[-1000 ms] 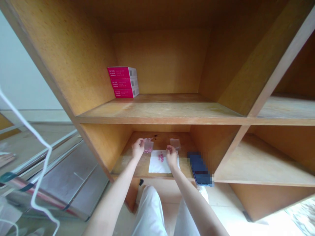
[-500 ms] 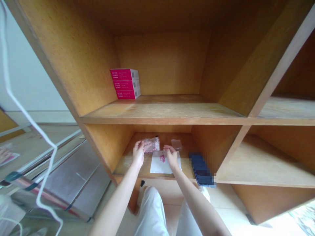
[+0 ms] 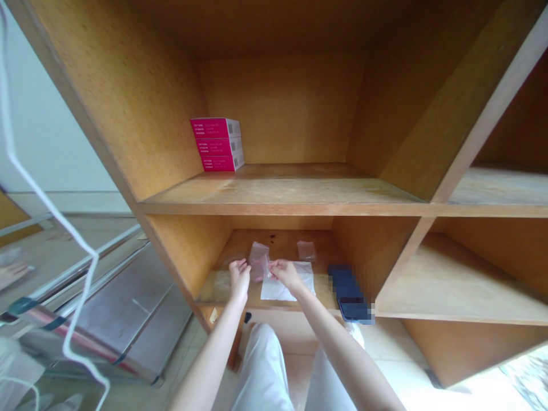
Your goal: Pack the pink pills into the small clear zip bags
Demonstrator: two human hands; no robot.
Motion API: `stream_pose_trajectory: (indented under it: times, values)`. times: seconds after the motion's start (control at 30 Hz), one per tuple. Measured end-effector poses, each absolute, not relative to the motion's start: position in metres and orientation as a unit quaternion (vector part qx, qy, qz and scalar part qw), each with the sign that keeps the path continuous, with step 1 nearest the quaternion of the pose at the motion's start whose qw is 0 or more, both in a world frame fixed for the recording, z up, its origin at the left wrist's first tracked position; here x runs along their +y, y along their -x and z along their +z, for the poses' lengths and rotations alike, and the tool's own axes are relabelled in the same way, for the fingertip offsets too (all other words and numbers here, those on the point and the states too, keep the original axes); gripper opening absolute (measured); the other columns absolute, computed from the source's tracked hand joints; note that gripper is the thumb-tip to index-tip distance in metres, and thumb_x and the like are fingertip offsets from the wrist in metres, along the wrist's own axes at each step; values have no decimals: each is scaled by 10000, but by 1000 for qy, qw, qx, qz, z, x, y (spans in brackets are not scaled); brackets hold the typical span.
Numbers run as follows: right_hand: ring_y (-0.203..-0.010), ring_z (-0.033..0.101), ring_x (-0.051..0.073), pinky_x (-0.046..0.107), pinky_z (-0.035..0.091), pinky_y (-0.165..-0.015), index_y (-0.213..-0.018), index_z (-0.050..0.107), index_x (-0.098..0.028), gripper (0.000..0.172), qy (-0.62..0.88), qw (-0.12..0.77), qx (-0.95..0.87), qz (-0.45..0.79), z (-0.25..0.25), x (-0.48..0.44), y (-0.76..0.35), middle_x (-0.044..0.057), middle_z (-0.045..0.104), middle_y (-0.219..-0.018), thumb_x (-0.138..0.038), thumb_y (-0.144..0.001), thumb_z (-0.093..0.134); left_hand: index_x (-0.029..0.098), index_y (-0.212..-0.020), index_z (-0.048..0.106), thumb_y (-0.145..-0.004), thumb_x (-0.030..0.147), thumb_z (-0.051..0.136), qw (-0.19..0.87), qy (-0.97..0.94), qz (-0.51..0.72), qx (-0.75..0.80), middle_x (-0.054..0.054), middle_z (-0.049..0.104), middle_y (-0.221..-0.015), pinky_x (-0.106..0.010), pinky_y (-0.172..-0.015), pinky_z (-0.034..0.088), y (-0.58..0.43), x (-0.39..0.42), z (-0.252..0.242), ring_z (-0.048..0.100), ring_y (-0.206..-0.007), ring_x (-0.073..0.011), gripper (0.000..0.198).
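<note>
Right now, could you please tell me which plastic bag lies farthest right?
The clear bag behind the white sheet; it lies apart from the right hand, whereas the pinkish bag is at that hand's fingertips.

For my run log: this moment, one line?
left hand: beside left bag | right hand: at left bag's right edge | right bag: beyond sheet | boxes: stacked, upper shelf

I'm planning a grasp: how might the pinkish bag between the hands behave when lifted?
The bag looks thin and see-through, so it's probably floppy and light. Pink shows towards its near end, so any contents there may make it sag.
</note>
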State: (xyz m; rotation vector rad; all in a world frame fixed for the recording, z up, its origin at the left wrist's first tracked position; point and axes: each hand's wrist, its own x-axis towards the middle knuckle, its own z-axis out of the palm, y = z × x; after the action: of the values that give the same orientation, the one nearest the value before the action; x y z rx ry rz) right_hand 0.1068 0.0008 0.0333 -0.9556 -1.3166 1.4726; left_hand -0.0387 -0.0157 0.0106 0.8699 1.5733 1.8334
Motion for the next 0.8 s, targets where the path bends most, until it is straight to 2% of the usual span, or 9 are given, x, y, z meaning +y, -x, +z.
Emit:
stream_pose_trajectory:
  times: [0.13, 0.27, 0.43, 0.8]
  values:
    - [-423, 483, 79, 195, 360, -445, -641, 598, -133, 93, 393, 430, -550, 599, 28, -1, -104, -9, 579, -527, -214, -602, 576, 184, -661, 534, -642, 92, 529, 199, -538, 530, 625, -48, 496, -1147, -405, -934, 343, 37, -25, 17, 432, -1111, -217, 94]
    - [-471, 508, 87, 196, 379, -486, -641, 617, -134, 128, 369, 409, -583, 596, 31, -3, -106, -1, 590, -538, -203, -645, 509, 193, -610, 563, -687, 131, 483, 193, -629, 421, 624, -21, 545, -1128, -393, -966, 297, 32, -34, 31, 435, -1109, -210, 127]
    - [-521, 529, 98, 212, 413, -535, -664, 635, -143, 175, 353, 380, -604, 604, 35, -3, -109, 10, 620, -611, -179, -654, 463, 202, -605, 576, -737, 259, 487, 154, -647, 384, 640, -22, 569, -1114, -376, -948, 313, 31, -34, 38, 448, -1097, -208, 169]
    - [-521, 519, 89, 197, 407, -529, -661, 627, -144, 196, 344, 372, -641, 576, 33, -3, -109, 2, 609, -625, -115, -637, 435, 222, -633, 632, -757, 199, 401, 149, -681, 348, 626, 8, 556, -1160, -370, -955, 327, 40, -30, 37, 450, -1096, -188, 263]
